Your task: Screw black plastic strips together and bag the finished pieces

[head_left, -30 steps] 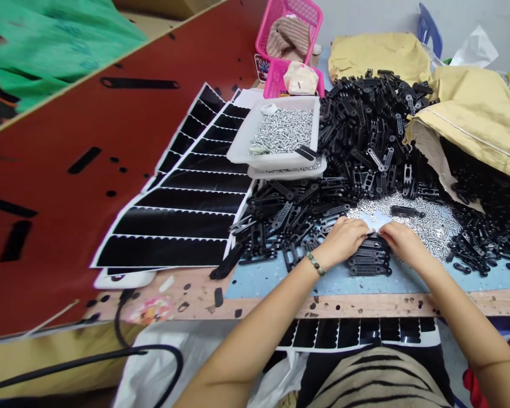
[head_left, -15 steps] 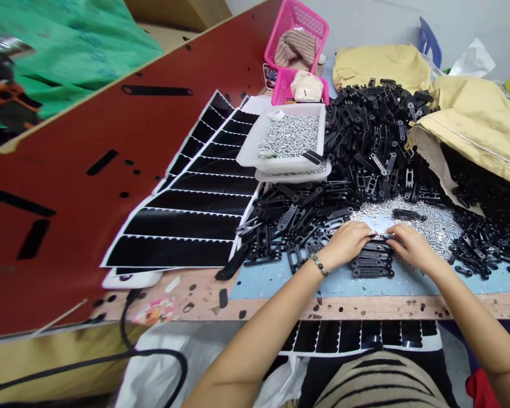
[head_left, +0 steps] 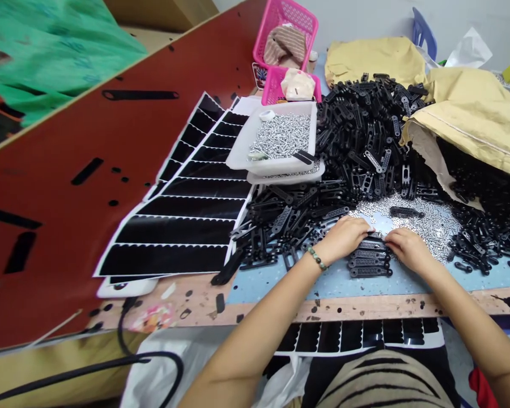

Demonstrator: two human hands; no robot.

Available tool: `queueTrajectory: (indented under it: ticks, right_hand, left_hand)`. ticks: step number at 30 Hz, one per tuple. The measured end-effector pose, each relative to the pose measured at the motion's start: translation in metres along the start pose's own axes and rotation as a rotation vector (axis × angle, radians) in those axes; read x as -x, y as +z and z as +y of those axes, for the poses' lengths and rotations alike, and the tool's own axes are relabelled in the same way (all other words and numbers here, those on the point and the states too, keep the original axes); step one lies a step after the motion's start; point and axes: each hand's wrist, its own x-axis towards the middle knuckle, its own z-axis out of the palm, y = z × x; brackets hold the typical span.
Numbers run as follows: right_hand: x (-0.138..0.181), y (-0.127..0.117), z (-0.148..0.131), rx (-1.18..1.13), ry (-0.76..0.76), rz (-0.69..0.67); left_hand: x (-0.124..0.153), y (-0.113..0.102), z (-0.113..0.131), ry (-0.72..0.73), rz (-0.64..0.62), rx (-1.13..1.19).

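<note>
At the head of a neat row of black slotted plastic bars, my left hand pinches the left end of one black plastic bar. My right hand has its fingers pressed together at that bar's right end; any small piece inside them is too small to make out. The row lies flat on the light-blue mat, just below my fingers. Beyond my hands spreads a layer of small silvery metal parts, with a loose black bar lying on it.
A large heap of black bars rises behind. White tubs of metal pins stand left of it, beside sheets of black strips. An opened yellow sack and small black parts lie right. A red board borders the left.
The view has shifted slightly. My right hand has drawn a little closer around the bar's end, while my left hand stays on it. A dark, pointed tool tip now shows at the right edge.
</note>
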Motion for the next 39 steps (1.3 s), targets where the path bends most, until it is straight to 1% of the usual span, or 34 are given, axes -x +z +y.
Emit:
queueTrajectory:
  ticks: [5,8,9,10,12,13,14,15,17,19,20,23,25,27,29,31,32,34,35,37,38,39]
  right_hand:
    - [0.001,0.007,-0.005,-0.023,0.019,0.054]
    - [0.007,-0.001,-0.004,-0.093,0.023,0.075]
    - [0.012,-0.007,0.001,-0.108,0.044,0.119]
    - [0.018,-0.014,0.008,-0.105,0.089,0.192]
    - [0.033,-0.03,0.027,-0.035,0.254,0.37]
    - [0.041,-0.038,0.038,0.023,0.353,0.43]
    - [0.048,-0.043,0.048,0.084,0.438,0.447]
    - [0.053,-0.047,0.056,0.137,0.496,0.42]
    - [0.058,-0.048,0.067,0.201,0.523,0.31]
    - [0.055,-0.043,0.069,0.226,0.497,0.236]
    - [0.052,-0.04,0.069,0.23,0.487,0.227]
    - [0.047,-0.036,0.066,0.227,0.474,0.27]
    - [0.049,-0.039,0.066,0.176,0.452,0.339]
    - [0.053,-0.044,0.065,0.071,0.425,0.424]
    - [0.058,-0.046,0.061,-0.075,0.429,0.509]
    - [0.06,-0.044,0.05,-0.276,0.472,0.561]
    - [0.06,-0.041,0.043,-0.393,0.489,0.56]
    - [0.057,-0.031,0.024,-0.589,0.476,0.504]
    - [0.054,-0.025,0.014,-0.631,0.443,0.463]
    - [0.046,-0.011,-0.005,-0.601,0.355,0.402]
    - [0.041,-0.005,-0.013,-0.559,0.312,0.382]
    - [0.037,0.002,-0.02,-0.516,0.273,0.364]
  left_hand:
    - [-0.002,0.001,0.003,-0.034,-0.023,0.01]
    - [0.002,-0.004,0.002,-0.049,-0.05,0.007]
    - [0.004,-0.005,0.002,-0.044,-0.062,0.004]
    - [0.007,-0.007,0.001,-0.034,-0.073,0.001]
    - [0.009,-0.01,0.001,-0.01,-0.059,-0.006]
    - [0.007,-0.011,0.003,0.001,-0.025,-0.006]
    - [0.003,-0.01,0.007,0.013,0.021,-0.002]
    - [-0.005,-0.009,0.013,0.027,0.067,0.004]
    - [-0.029,-0.001,0.032,0.071,0.121,0.006]
    - [-0.06,0.012,0.055,0.128,0.095,-0.041]
    - [-0.076,0.02,0.066,0.154,0.084,-0.063]
    - [-0.113,0.041,0.087,0.167,0.077,-0.066]
    - [-0.126,0.05,0.092,0.16,0.084,-0.037]
    - [-0.131,0.052,0.092,0.146,0.1,0.01]
    - [-0.13,0.047,0.09,0.122,0.118,0.081]
    - [-0.123,0.038,0.085,0.086,0.128,0.153]
    - [-0.116,0.032,0.082,0.059,0.13,0.202]
    - [-0.094,0.02,0.073,-0.035,0.137,0.409]
    - [-0.08,0.014,0.068,-0.103,0.148,0.564]
    - [-0.046,0.006,0.059,-0.25,0.194,0.877]
    - [-0.029,0.003,0.055,-0.309,0.228,0.969]
    - [-0.012,0.003,0.052,-0.351,0.27,1.011]
